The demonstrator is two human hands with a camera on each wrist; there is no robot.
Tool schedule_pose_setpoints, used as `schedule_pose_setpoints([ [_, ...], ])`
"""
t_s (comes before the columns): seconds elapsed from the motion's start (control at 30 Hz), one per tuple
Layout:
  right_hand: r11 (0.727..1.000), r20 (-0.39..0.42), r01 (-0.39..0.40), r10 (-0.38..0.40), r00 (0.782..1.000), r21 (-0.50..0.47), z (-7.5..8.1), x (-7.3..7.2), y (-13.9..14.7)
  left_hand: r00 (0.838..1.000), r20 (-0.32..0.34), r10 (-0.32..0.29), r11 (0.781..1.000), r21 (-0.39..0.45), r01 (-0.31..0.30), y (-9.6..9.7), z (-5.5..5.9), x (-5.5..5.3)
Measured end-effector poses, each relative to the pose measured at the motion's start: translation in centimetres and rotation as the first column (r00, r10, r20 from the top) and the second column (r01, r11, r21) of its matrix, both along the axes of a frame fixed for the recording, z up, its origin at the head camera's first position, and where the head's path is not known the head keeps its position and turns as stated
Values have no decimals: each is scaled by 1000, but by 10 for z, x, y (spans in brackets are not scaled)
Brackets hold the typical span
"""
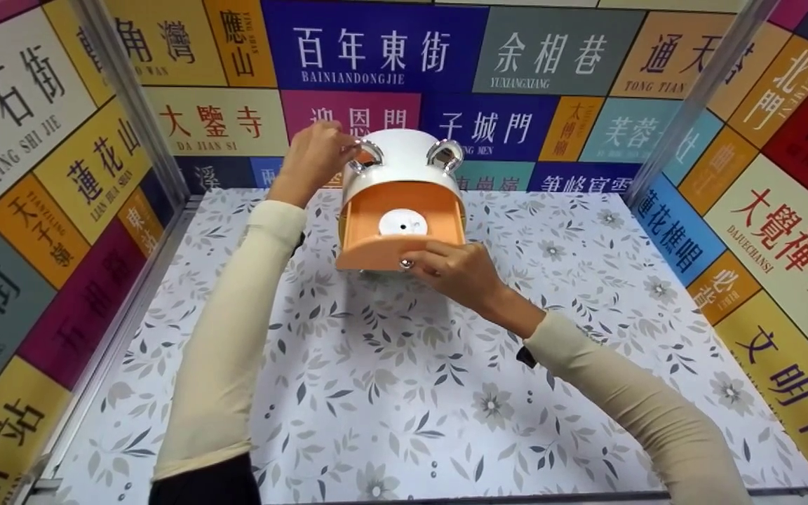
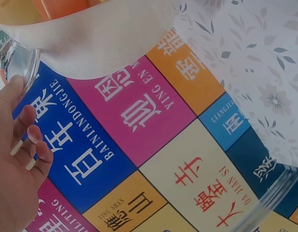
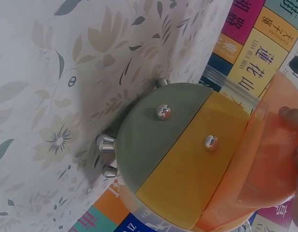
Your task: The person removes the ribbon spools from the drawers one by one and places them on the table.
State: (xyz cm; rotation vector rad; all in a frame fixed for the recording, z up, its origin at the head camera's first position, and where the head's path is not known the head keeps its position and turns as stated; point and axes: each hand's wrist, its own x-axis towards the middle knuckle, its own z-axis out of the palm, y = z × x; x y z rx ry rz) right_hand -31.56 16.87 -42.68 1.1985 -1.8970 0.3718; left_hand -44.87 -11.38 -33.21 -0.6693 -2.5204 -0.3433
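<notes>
A round white drawer box (image 1: 404, 151) with silver ear-shaped rings stands at the table's back, its orange top drawer (image 1: 376, 254) pulled out. My left hand (image 1: 316, 154) pinches the ear on the left, a shiny ring (image 2: 28, 72) in the left wrist view. At the drawer's front, my right hand (image 1: 460, 273) pinches the small silver knob (image 1: 405, 264). Inside the drawer lies a white disc (image 1: 414, 226) with a dark dot at its middle. The right wrist view shows a yellow drawer (image 3: 197, 169) and a green drawer (image 3: 149, 140), both closed, each with a silver knob.
The box stands on short silver feet (image 3: 106, 143). Beneath it spreads a white tabletop (image 1: 376, 393) with a leaf and flower print. Panels of coloured blocks with Chinese lettering (image 1: 376, 49) rise at the back and both sides, with pale metal posts (image 1: 130, 91) at the corners.
</notes>
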Motion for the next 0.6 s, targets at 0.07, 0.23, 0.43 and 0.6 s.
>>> schedule_pose_setpoints([
  [0.07,1000,-2,4,-4,1000,2,-1,0,-1,1000,-5,3,1000,-5,-3,0,0,-1],
  [0.23,1000,-28,18,-18,999,11,-2,0,-1,1000,-13,3,1000,-7,-3,-2,0,-2],
  [0.43,999,-28,27,-26,999,33,-1,0,0,1000,-9,2,1000,-7,-2,-3,0,-1],
  [0.6,1000,19,1,-1,1000,26,2,1,0,1000,3,-1,1000,1,1,-2,-1,-1],
])
